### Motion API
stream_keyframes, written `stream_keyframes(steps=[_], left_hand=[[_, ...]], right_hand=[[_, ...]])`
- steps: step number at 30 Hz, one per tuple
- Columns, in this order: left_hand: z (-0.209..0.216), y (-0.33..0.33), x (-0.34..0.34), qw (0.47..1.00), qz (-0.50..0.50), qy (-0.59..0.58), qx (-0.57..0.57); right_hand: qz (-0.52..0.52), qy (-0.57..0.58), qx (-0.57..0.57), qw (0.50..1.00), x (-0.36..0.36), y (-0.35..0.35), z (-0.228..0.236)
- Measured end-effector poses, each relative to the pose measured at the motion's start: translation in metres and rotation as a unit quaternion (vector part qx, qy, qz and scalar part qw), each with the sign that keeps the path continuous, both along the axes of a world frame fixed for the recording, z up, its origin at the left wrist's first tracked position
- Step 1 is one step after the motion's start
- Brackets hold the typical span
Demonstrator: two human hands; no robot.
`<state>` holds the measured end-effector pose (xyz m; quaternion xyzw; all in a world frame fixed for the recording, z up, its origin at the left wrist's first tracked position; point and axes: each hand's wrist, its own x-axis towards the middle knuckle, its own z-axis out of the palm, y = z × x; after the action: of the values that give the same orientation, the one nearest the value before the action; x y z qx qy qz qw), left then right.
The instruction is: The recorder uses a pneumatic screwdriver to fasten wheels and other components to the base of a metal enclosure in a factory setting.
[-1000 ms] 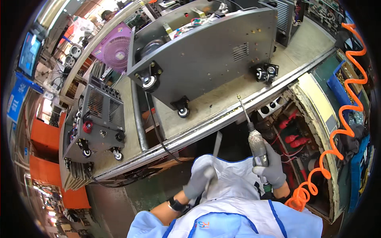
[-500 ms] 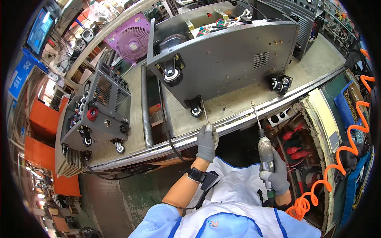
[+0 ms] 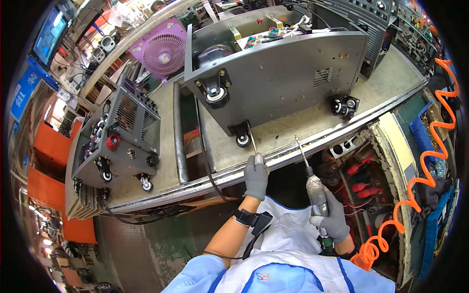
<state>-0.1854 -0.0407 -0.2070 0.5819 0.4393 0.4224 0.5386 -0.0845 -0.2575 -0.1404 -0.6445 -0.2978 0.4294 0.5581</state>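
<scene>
My left hand [image 3: 256, 178], in a grey glove, is closed on a slim metal rod-like tool [image 3: 253, 141]. That tool's far end reaches the lower-left caster [image 3: 242, 136] of a grey metal cabinet [image 3: 283, 78]; its tip is hard to make out. The cabinet lies on its side, casters facing me. My gloved right hand [image 3: 334, 217] wraps around an air screwdriver [image 3: 316, 193] whose long bit points up over the bench edge, apart from the cabinet. Other casters show at the cabinet's upper left [image 3: 215, 93] and lower right [image 3: 345, 106].
A smaller grey machine [image 3: 117, 141] with casters rests on the bench at left. Behind stands a purple fan [image 3: 163, 52]. An orange coiled hose [image 3: 424, 178] hangs at right, near a blue bin [image 3: 424, 132]. Red-handled tools [image 3: 367, 190] lie below the bench edge [image 3: 224, 179].
The air screwdriver and my right hand have shifted left, bringing the bit closer to the lower-left caster. The cabinet has moved slightly. My left hand stays nearly in place.
</scene>
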Motion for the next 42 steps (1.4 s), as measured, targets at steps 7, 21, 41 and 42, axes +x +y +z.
stream_keyframes(steps=[7,21,41,42], left_hand=[[0.011,0.000,-0.001,0.997,-0.007,-0.048,-0.057],[0.078,0.034,-0.016,0.839,-0.115,-0.300,-0.439],[0.027,-0.043,-0.088,0.945,-0.073,-0.131,-0.291],[0.026,-0.043,-0.092,0.945,-0.068,-0.132,-0.291]], right_hand=[[0.002,-0.031,0.005,1.000,-0.007,0.005,0.004],[0.075,-0.042,0.004,0.996,-0.009,0.029,0.014],[0.066,-0.066,0.058,0.994,-0.023,0.113,-0.024],[0.066,-0.066,0.056,0.994,-0.024,0.113,-0.024]])
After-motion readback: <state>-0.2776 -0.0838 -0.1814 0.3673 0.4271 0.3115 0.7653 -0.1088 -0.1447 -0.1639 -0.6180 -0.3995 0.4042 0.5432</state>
